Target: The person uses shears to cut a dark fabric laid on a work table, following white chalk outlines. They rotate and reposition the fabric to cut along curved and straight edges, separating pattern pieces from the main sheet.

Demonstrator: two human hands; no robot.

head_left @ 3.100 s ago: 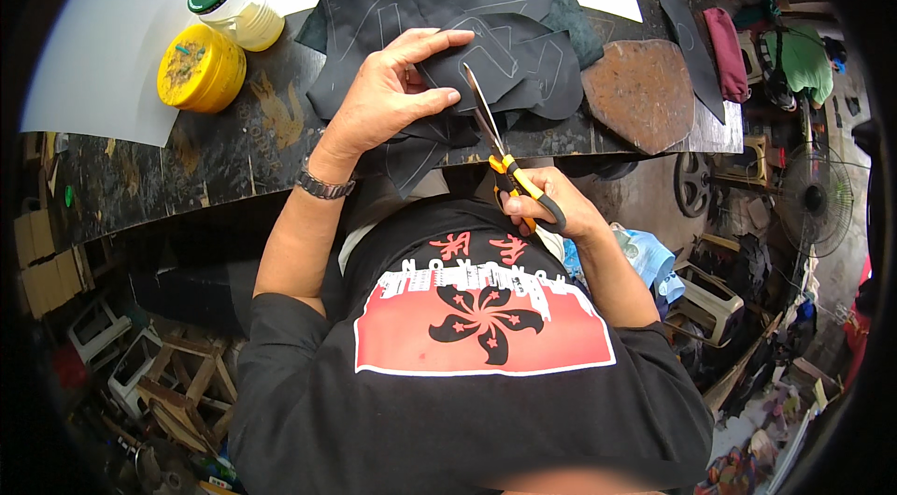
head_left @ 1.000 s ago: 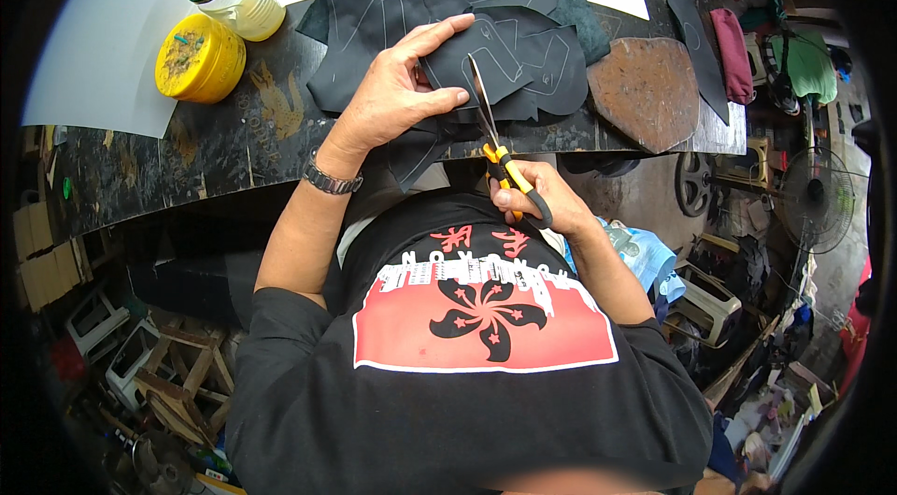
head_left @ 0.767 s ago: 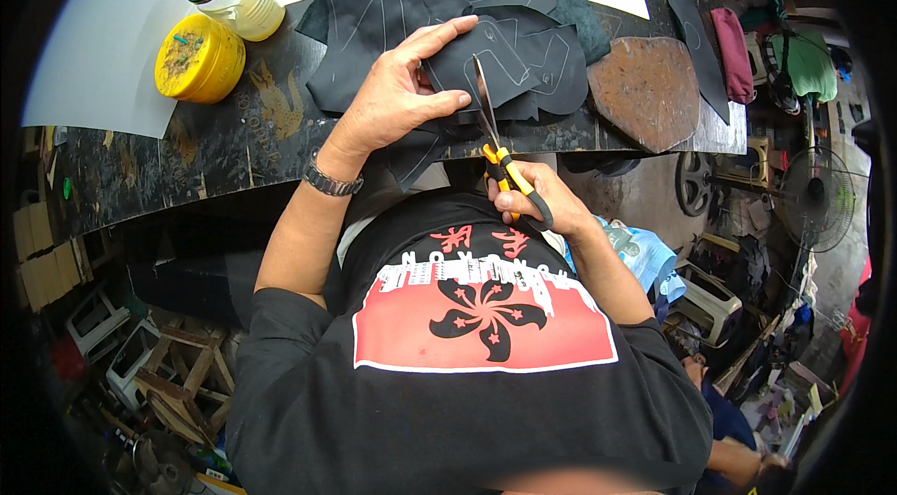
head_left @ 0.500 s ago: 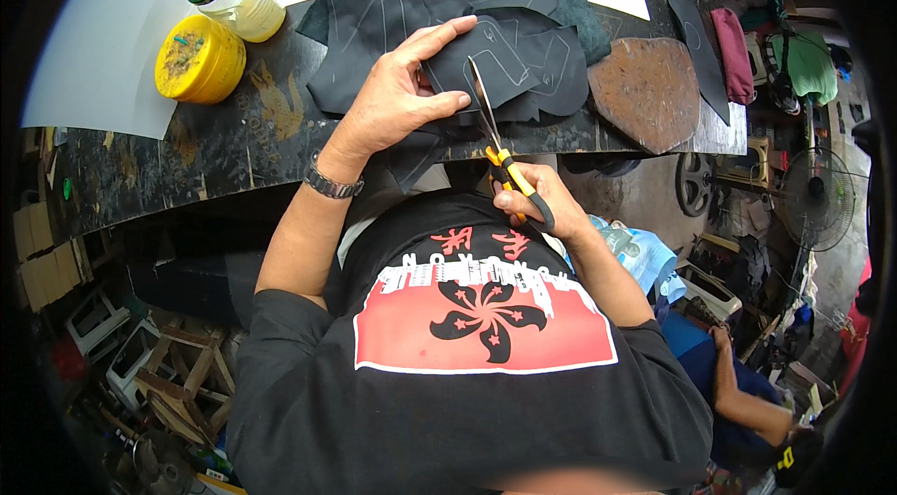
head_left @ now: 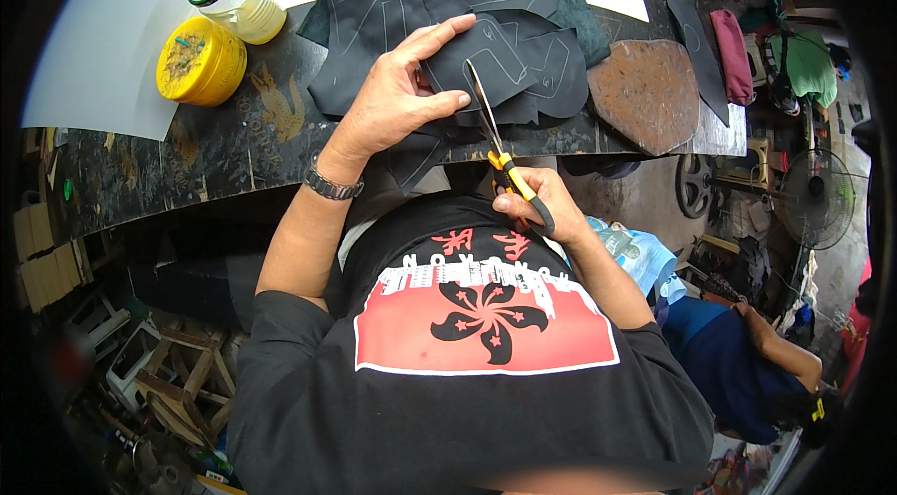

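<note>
My right hand (head_left: 534,202) is wrapped round the yellow-and-black handles of a pair of scissors (head_left: 509,172). Their blades point away from me, over the near edge of a black sheet piece (head_left: 488,51) with pale outlines drawn on it. Thumb and fingers of my left hand (head_left: 402,84) grip that piece from its left side, close to the blade tips. More black sheet material (head_left: 360,4), also marked with pale lines, is heaped under and behind it. Whether it is leather or cloth, I cannot tell.
On the dark worktable (head_left: 234,154) stand a yellow tub (head_left: 210,74) and a glass jar (head_left: 254,14) with a green lid. A brown board (head_left: 645,93) and a long black piece (head_left: 696,46) lie at right. Another person (head_left: 747,364) is at lower right, near a fan (head_left: 818,191).
The scissors' handles look slightly closer together. Both my hands have stayed nearly in place. The other person at lower right has shifted, the arm moving to the right and up.
</note>
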